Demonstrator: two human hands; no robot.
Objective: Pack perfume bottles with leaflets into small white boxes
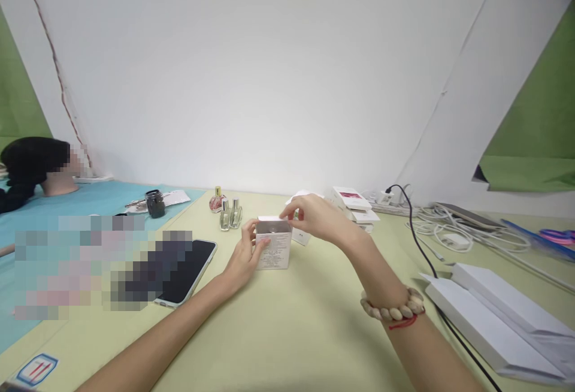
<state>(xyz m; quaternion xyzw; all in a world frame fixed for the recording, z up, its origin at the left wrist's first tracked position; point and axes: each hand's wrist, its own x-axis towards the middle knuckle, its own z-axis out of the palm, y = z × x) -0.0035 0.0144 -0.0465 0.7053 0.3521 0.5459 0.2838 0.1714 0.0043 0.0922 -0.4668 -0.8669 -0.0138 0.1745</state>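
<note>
A small white carton [274, 253] with fine print on its front stands upright on the table, its top open. My left hand [245, 254] grips its left side, thumb across the front and fingers behind. At the carton's upper right edge, the bent fingers of my right hand [309, 215] pinch the raised top flap. Inside the carton something clear shows faintly; I cannot make out what. Another white box [300, 237] is partly hidden behind my right hand. Left of the carton stand two clear perfume bottles [225, 218] and a pinkish bottle with a gold cap [217, 202].
A phone [191, 272] lies left of my forearm. Farther left are a dark jar [155, 204] and a mannequin head [40, 167] on blue cloth. Stacked white boxes [353, 200], tangled white cables [442, 227], a black cord [417, 233] and folded white cardboard [489, 326] occupy the right.
</note>
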